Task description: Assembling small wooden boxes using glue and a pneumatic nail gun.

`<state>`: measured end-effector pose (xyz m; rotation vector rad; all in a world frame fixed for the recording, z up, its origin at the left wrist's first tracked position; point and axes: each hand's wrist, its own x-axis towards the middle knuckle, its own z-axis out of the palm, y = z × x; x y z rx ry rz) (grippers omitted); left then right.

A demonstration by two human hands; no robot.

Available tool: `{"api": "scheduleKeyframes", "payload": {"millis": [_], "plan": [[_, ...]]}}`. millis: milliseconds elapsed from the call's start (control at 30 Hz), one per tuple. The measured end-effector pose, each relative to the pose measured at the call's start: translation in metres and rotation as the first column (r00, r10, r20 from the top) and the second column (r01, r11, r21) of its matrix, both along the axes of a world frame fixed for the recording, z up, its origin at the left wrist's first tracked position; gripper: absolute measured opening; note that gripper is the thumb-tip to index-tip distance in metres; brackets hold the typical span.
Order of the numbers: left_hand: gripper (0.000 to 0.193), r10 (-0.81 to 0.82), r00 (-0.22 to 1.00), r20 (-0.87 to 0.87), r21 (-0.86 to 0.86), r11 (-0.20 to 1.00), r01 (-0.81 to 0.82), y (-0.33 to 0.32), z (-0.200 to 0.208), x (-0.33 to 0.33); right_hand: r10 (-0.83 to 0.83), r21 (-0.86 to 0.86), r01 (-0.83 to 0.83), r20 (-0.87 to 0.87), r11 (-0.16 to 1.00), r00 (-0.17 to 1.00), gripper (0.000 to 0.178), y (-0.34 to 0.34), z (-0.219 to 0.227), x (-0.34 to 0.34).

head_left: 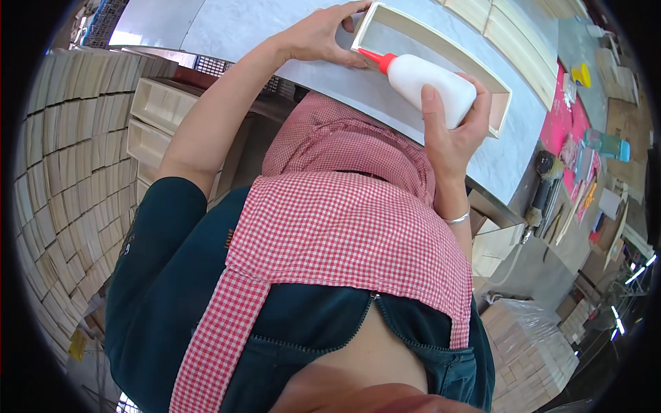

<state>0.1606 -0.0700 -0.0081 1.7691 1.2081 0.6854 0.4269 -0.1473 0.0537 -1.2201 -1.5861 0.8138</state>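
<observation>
My right hand is wrapped around a white squeeze bottle with a red pointed nozzle, which looks like a glue bottle. The bottle lies tilted, its nozzle tip at the left end of a long, narrow pale wooden box. Thumb and fingers of my left hand grip that same end, at the near left corner. The box rests on a grey marbled tabletop. Behind the bottle, part of the near wall is hidden, and I cannot tell whether the box has a bottom.
Pale wooden pieces line the table's far side. Tall stacks of wooden pieces fill the left, beside small open boxes. At right lie a pink sheet, a teal-capped jar and a dark tool.
</observation>
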Motion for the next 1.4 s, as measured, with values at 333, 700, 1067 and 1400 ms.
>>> {"api": "scheduleKeyframes", "payload": {"millis": [333,700,1067,1400], "plan": [[0.112,-0.007,1.000,0.030,-0.049,0.999,0.008,0.000,-0.005,-0.002,-0.143,0.024,0.141,0.129,0.990,0.981,0.048,-0.015,0.015,0.049],[0.113,0.000,0.999,0.033,-0.084,0.996,0.003,0.001,-0.008,-0.003,-0.340,0.131,0.319,0.201,0.939,0.919,0.044,-0.032,0.020,0.112],[0.102,0.027,0.999,-0.022,-0.044,0.999,-0.028,-0.007,0.006,0.004,-0.482,0.034,0.484,0.189,0.874,0.856,0.040,-0.053,0.033,0.154],[0.106,0.066,0.994,-0.091,0.021,0.998,-0.065,-0.007,0.010,0.002,-0.538,0.043,0.541,0.201,0.840,0.819,0.038,-0.048,0.037,0.176]]}}
